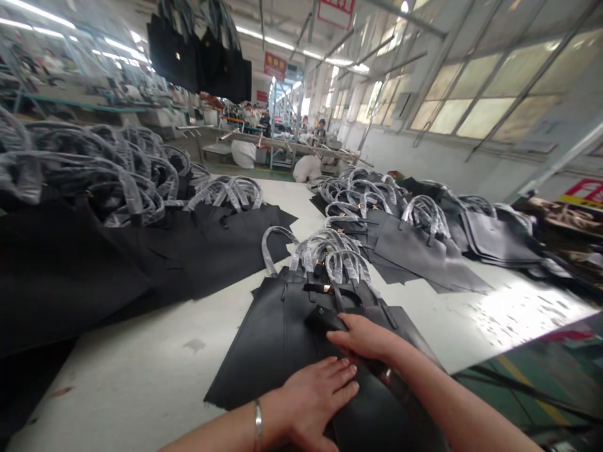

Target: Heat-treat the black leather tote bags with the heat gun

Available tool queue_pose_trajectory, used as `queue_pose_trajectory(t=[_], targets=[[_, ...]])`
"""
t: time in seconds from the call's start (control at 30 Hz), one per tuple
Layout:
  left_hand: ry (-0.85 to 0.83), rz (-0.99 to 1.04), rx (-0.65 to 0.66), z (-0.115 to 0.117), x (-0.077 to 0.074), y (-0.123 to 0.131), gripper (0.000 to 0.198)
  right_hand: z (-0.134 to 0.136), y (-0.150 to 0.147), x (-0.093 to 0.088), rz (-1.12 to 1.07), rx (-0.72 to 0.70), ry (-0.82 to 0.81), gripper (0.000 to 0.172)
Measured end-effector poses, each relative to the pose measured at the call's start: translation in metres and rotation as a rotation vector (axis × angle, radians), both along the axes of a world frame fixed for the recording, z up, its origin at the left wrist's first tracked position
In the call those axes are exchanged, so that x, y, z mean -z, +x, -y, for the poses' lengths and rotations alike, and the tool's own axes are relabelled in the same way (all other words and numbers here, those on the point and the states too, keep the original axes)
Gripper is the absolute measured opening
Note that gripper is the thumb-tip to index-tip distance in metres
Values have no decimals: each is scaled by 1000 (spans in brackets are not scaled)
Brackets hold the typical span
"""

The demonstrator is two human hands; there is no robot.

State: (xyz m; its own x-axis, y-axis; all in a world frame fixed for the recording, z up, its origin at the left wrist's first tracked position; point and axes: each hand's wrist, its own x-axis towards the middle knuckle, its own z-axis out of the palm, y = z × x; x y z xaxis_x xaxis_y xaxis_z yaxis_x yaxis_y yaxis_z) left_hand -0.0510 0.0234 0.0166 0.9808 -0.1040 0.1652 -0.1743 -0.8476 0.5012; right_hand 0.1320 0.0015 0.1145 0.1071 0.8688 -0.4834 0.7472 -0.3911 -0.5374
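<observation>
A stack of black tote bags [264, 333] lies on the table in front of me, their handles [311, 248] wrapped in clear plastic and pointing away. My left hand [320, 395] lies flat on the top bag with its fingers stretched out. Just beyond it, my right hand [362, 339] is closed around a dark, strap-like piece [325, 319], whose blunt end sticks out to the left of the fingers. What the piece is exactly I cannot make out. A small gold-coloured fitting [326, 289] shows on a black tab near the handles.
Large piles of black bags with wrapped handles lie on the left [179, 251] and on the right [414, 245] of the white table [155, 370]. Finished-looking black bags [198, 59] hang at the upper left. People and work benches stand farther back.
</observation>
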Motion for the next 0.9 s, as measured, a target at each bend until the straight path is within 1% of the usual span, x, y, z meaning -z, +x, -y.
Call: queue_pose_trajectory(t=[0.1, 0.17, 0.33, 0.47, 0.57, 0.63, 0.7, 0.73, 0.8, 0.9], targets=[[9, -12, -17, 1, 0, 1, 89, -2, 3, -8, -56, -19, -102, 14], [15, -7, -24, 1, 1, 1, 87, -5, 3, -9, -81, -20, -140, 14], [21, -24, -37, 1, -1, 1, 83, -17, -2, -10, -91, -11, -163, 16], [28, -30, -44, 1, -2, 1, 81, -12, 2, -16, -66, -32, -183, 15], [49, -17, -63, 5, -1, 4, 80, -13, -1, -11, -12, -45, -127, 18], [64, -5, -98, 8, 2, 7, 76, -19, -9, -7, 31, -51, -38, 19], [87, -4, -155, 9, 6, 11, 70, -24, -14, -8, 54, -46, 49, 20], [104, -11, -188, 8, 8, 13, 68, -23, -13, -13, 56, -35, 84, 21], [141, -33, -249, 3, 11, 13, 63, -13, -1, -28, 48, 10, 134, 22], [188, -82, -322, -11, 13, 8, 57, 23, 37, -59, 35, 132, 191, 25]])
